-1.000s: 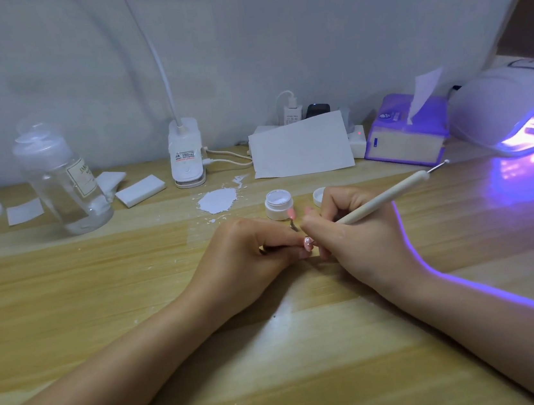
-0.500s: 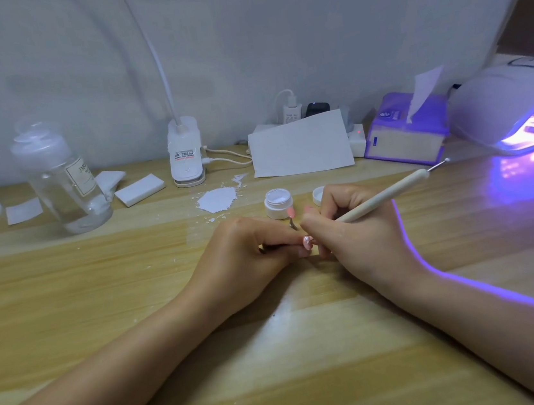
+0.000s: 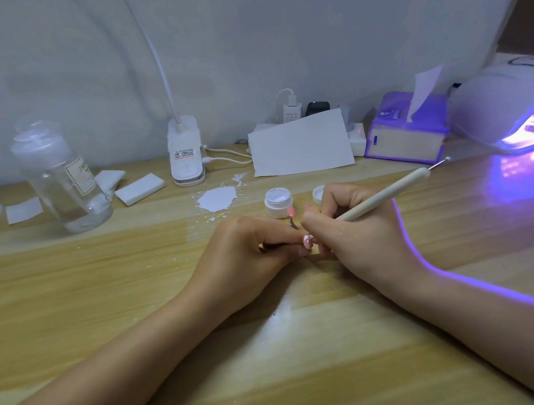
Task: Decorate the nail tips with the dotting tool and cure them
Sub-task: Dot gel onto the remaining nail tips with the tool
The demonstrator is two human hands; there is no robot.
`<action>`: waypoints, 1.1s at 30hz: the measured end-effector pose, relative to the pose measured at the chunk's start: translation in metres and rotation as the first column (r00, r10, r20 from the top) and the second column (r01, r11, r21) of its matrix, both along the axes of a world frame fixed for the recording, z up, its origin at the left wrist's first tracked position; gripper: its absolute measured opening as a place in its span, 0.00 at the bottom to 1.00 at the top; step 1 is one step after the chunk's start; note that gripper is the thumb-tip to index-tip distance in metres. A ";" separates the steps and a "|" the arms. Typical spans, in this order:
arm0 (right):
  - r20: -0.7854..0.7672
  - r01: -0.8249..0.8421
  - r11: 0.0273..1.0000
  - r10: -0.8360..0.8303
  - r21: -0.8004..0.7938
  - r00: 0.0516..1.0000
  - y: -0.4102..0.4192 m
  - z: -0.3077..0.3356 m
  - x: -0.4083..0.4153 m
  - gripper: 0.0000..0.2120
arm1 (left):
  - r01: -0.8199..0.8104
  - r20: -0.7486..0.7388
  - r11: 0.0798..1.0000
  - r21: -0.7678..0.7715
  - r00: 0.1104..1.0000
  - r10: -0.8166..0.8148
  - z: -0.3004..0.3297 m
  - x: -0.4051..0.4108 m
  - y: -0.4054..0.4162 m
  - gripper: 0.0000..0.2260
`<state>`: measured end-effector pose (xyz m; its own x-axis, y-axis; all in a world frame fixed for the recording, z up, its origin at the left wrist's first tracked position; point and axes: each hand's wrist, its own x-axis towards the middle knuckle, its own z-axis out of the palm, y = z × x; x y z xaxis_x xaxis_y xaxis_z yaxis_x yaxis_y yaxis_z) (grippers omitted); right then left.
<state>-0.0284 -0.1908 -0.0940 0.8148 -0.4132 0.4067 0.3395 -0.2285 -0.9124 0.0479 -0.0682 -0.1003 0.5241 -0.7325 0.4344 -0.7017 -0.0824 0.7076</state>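
Pink nail tip (image 3: pixel 307 240) pinched in left hand (image 3: pixel 249 258) grip mid-counter (image 3: pixel 101 290), touching right hand (image 3: pixel 360 234) pinching dotting tool (image 3: pixel 389 194), shaft angled toward lamp (image 3: pixel 510 112).

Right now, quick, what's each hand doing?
Left hand: fingers curled, pinching a slim metal holder with the nail tip.
Right hand: gripping the dotting tool like a pen, working end hidden between the hands.

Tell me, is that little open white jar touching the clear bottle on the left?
Apart. The head view shows bare wooden table and a patch of white powder between the small white jar and the clear bottle.
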 end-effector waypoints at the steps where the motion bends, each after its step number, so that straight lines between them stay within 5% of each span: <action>1: -0.003 0.000 1.000 0.000 -0.001 1.000 0.000 0.000 0.000 0.21 | 0.000 0.001 1.000 0.000 1.000 0.000 0.000 0.000 0.000 0.11; 33: -0.018 0.021 1.000 -0.021 -0.003 1.000 0.000 0.000 0.000 0.21 | -0.018 0.002 1.000 0.020 1.000 0.018 0.001 -0.001 0.000 0.11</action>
